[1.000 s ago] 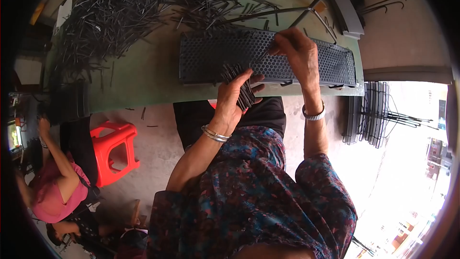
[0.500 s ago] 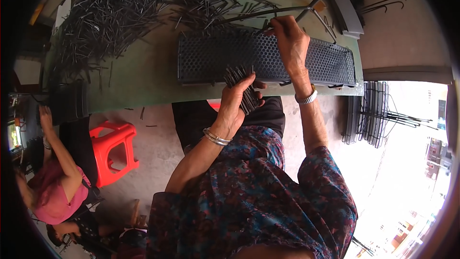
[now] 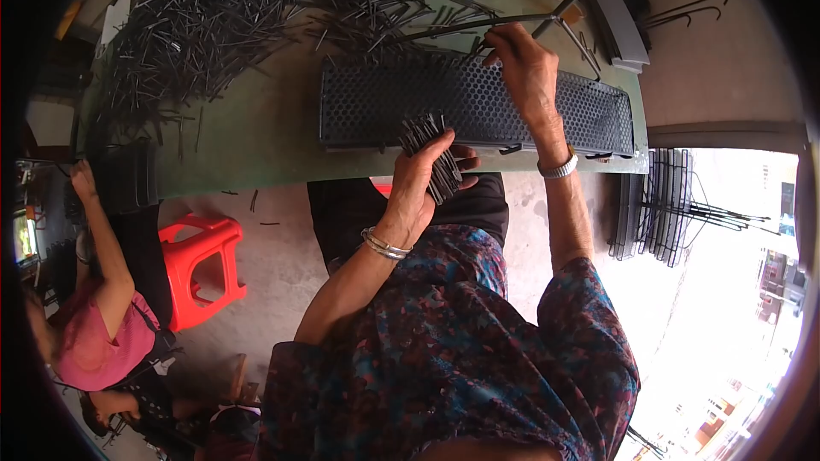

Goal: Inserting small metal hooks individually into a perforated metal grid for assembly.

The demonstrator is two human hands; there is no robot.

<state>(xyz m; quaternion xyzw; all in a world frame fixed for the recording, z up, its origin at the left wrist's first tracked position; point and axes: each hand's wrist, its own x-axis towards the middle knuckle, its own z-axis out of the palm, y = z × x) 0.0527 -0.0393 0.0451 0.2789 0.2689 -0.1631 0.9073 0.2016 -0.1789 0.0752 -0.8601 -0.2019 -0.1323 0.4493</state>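
A black perforated metal panel (image 3: 401,98) with raised rims lies lengthwise along the near edge of the table. Over its near rim, my left hand (image 3: 417,179) is closed around a bundle of short thin black strips (image 3: 427,141), their ends fanning out past the thumb. My right hand (image 3: 528,72) is at the panel's far rim, fingertips pinched together. Whether a strip sits between those fingertips cannot be made out. Just beyond them crosses a dark metal rod frame (image 3: 551,15).
A big heap of loose black strips (image 3: 248,8) covers the table's far left. Grey flat bars (image 3: 611,17) lie at the far right. A red plastic stool (image 3: 205,265) stands on the floor at left, beside a co-worker in pink (image 3: 102,341). Black wire racks (image 3: 666,205) are at right.
My right hand has shifted slightly to the right along the panel's far rim. My left hand keeps its bundle in the same place. The co-worker's arm has moved a little.
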